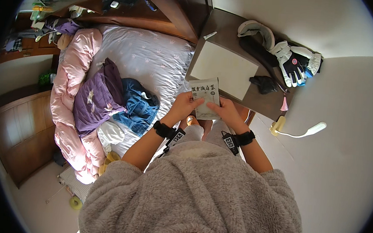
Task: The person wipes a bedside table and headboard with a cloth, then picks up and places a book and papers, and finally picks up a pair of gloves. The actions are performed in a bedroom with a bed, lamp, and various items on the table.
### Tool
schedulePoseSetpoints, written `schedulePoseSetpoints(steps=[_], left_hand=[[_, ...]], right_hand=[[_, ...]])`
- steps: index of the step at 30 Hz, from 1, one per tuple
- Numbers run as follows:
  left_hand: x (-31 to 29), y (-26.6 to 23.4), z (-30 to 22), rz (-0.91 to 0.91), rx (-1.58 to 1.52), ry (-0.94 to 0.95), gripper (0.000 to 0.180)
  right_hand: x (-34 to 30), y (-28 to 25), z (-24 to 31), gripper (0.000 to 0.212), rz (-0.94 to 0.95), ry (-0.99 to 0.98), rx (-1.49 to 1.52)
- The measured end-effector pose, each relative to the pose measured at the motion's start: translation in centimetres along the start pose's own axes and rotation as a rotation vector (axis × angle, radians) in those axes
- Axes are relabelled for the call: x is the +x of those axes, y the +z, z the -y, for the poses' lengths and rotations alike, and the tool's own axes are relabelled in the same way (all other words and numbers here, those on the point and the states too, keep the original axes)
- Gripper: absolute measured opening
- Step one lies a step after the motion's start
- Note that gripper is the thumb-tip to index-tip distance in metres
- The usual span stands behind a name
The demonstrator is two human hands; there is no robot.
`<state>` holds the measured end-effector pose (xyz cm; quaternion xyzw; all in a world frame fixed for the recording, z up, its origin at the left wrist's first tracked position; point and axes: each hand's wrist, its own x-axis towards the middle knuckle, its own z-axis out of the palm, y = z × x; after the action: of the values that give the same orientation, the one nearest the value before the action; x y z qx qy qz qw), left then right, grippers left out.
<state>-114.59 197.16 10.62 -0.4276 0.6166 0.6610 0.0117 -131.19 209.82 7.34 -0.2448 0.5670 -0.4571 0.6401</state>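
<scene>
Between my two hands is a flat, pale rectangular packet (205, 111) with dark printing on it, held upright in front of my lap. My left hand (184, 105) grips its left edge, thumb laid on the front. On the right edge, my right hand (227, 112) pinches it the same way. The fingers behind the packet are hidden. Both wrists wear black straps with small patterned tags. Just beyond the packet lies a large white sheet or board (225, 69) on a dark table (222, 25).
White-and-black gloves (293, 63), a padded band (257, 31) and a black pouch (264, 84) lie on the table. A white lamp (308, 128) juts out at right. To the left, the bed (152, 52) holds a purple pillow (98, 98), blue jeans (137, 106) and a pink quilt (68, 89).
</scene>
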Motion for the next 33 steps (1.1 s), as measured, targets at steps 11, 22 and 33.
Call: schedulePoseSetpoints(steps=[11, 22, 33], left_hand=[[2.0, 3.2, -1.4, -0.077, -0.306, -0.066, 0.032], [10.1, 3.2, 4.6, -0.032, -0.246, -0.188, 0.033], [19.4, 6.2, 9.0, -0.259, 0.137, -0.318, 0.058]], right_hand=[[0.7, -2.5, -1.0, 0.034, -0.050, 0.017, 0.198], [1.2, -9.2, -5.6, 0.035, -0.416, 0.065, 0.362], [8.5, -35.0, -6.3, 0.045, -1.155, -0.154, -0.928]])
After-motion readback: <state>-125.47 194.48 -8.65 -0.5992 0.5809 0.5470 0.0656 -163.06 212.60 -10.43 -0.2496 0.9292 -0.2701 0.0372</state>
